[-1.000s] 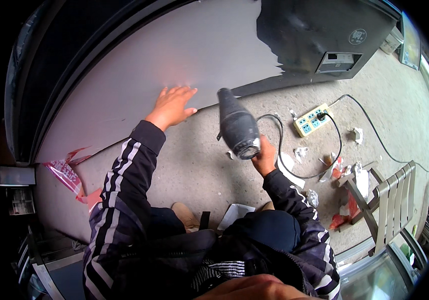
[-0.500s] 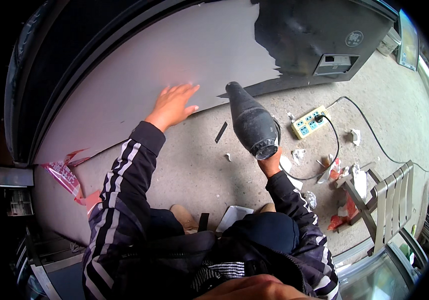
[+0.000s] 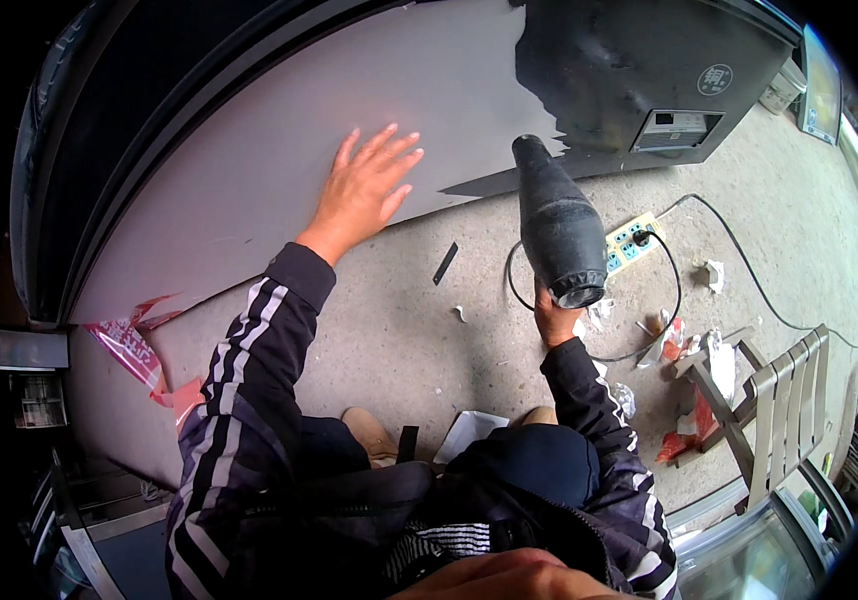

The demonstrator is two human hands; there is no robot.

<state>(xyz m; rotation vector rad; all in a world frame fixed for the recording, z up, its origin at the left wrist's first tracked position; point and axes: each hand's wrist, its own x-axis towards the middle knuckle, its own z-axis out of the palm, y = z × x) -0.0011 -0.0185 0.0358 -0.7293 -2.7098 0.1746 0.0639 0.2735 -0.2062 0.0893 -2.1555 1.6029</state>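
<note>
Holding nothing, the left hand lies spread against or just above the grey panel. Farther right, the right hand grips the hair dryer, nozzle toward the panel; its cord, if pulled taut, could unplug from the power strip.

Hair dryer — matt, scuffed plastic; floor — rough concrete.

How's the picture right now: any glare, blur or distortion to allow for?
Head view: fisheye distortion bows the upper edge of the grey panel, corners black; head view: faint pinkish glow on that panel, no harsh glare there; head view: the hair dryer shows little blur.
</note>
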